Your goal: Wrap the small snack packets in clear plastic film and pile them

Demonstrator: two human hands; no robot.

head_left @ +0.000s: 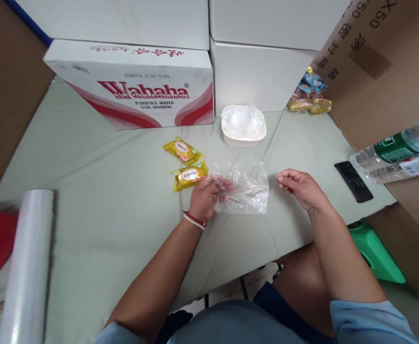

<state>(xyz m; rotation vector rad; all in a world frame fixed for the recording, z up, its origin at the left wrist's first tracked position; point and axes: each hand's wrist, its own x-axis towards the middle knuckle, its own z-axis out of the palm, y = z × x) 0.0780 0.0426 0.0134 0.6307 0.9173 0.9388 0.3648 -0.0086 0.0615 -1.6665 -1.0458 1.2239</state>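
Observation:
A clear, crinkled plastic bag [248,193] is in my left hand [205,196], whose fingers show through the film at its left end. Two yellow snack packets lie on the table just left of it: the upper packet [183,150] is apart from my hand, while the lower packet [191,176] sits right by my fingertips. To the right of the bag, my right hand [298,188] is closed in a pinch. Nothing shows between its fingers, and it is apart from the bag.
Behind the bag stands a white tub [244,140] holding clear plastic film. A water carton [141,91] is at the back. Bottles [397,150] and a black phone [353,181] are on the right. A plastic film roll [28,267] lies left; snack packets [309,93] fill the far right corner.

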